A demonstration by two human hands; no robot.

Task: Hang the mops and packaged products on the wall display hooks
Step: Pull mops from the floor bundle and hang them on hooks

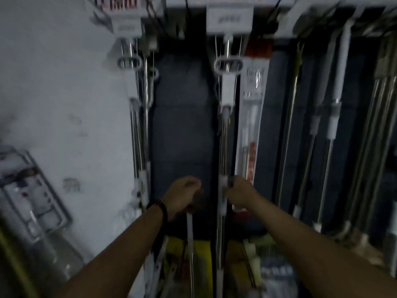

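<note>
Steadying the hung mop [224, 147], the right hand [240, 195] is clamped on its shaft; the left hand [182, 193] is closed round a loose handle [190, 233], kept low and ready for lifting.

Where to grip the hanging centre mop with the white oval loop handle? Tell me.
Grip the white plastic collar low on the hanging centre mop, from the front right, where the right hand already is. The shaft hangs vertically and is thin and slick; the collar is thicker.

Head view; faces forward, tilted up wall display [182, 125]; close range.
</note>
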